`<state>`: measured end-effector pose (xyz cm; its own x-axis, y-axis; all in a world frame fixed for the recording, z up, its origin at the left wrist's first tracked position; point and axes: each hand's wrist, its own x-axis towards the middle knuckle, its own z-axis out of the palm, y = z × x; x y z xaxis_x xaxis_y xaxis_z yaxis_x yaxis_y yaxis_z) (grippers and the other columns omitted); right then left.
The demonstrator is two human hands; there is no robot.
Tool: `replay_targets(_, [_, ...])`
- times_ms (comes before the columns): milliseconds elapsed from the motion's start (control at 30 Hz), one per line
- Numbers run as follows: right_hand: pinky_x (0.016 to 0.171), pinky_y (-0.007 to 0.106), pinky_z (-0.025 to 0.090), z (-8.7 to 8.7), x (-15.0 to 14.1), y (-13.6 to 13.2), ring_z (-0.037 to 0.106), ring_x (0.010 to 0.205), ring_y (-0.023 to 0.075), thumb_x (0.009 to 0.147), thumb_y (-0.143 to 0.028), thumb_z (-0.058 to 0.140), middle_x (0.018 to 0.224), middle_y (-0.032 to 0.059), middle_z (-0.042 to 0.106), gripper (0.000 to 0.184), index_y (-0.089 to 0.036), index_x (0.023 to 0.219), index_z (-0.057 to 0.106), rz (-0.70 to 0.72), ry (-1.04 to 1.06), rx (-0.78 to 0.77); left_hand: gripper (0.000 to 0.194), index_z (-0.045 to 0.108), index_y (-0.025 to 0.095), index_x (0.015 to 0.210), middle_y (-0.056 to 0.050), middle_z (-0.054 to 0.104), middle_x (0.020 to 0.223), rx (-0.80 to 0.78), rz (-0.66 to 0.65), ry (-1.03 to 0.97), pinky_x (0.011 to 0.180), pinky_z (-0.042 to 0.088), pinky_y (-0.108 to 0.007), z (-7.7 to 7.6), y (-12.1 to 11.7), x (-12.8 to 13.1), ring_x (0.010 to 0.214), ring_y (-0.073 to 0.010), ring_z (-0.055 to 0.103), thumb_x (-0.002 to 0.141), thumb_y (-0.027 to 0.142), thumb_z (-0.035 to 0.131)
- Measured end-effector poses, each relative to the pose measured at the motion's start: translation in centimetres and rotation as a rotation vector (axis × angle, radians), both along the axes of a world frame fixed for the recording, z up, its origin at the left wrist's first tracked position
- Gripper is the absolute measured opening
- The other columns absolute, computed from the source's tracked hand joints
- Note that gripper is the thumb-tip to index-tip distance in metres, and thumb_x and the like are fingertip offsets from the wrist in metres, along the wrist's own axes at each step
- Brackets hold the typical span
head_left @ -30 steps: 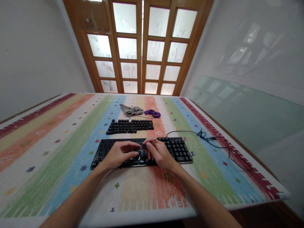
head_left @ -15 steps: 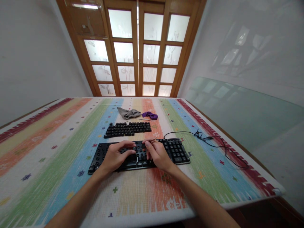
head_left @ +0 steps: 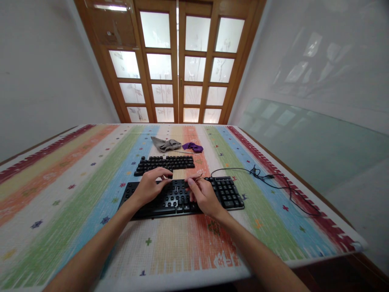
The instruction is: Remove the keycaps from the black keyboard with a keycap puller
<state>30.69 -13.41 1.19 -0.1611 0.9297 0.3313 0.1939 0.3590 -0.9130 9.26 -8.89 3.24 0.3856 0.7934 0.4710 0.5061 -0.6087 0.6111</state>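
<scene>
Here, my left hand (head_left: 152, 185) pinches a black keycap (head_left: 170, 176) between thumb and fingers at the near edge of the loose keycaps (head_left: 167, 163), just past the far side of the keyboard (head_left: 174, 198). My right hand (head_left: 203, 194) curls over the keyboard; whether its fingertips hold anything, I cannot tell.

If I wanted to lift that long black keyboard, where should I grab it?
Probably by both short ends at once, coming from left and right: the keyboard is long and lies flat, so gripping both ends should balance it. The cable leaves its far edge.
</scene>
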Motion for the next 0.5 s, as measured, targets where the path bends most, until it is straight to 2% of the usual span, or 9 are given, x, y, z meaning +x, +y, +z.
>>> replay_targets(167, [0.054, 0.027, 0.044, 0.1, 0.0, -0.1, 0.055, 0.049, 0.0134, 0.099, -0.057, 0.040, 0.059, 0.0005, 0.056, 0.048, -0.017, 0.080, 0.060, -0.010, -0.048, 0.042, 0.012, 0.069, 0.018, 0.089, -0.005, 0.064, 0.091, 0.074, -0.096, 0.112, 0.076, 0.054, -0.030, -0.3, 2.6, 1.2, 0.078, -0.0155, 0.062, 0.086, 0.020, 0.058])
replay_targets(333, [0.066, 0.030, 0.046, 0.3, -0.3, -0.5, 0.059, 0.060, 0.0173, 0.100, -0.049, 0.041, 0.057, -0.0005, 0.053, 0.040, -0.018, 0.084, 0.060, 0.001, -0.106, 0.111, 0.014, 0.068, 0.018, 0.092, -0.007, 0.065, 0.092, 0.098, -0.169, 0.323, 0.083, 0.050, -0.033, -1.3, 5.2, 2.2, 0.089, -0.0202, 0.060, 0.082, 0.011, 0.059])
replay_targets(500, [0.064, 0.030, 0.045, 0.5, -0.4, -0.6, 0.059, 0.064, 0.0184, 0.100, -0.045, 0.040, 0.060, 0.0002, 0.053, 0.035, -0.018, 0.091, 0.062, 0.027, -0.129, 0.136, 0.015, 0.068, 0.018, 0.089, -0.006, 0.065, 0.090, 0.099, -0.186, 0.426, 0.086, 0.048, -0.035, -2.1, 6.8, 2.3, 0.091, -0.0221, 0.056, 0.081, 0.010, 0.059])
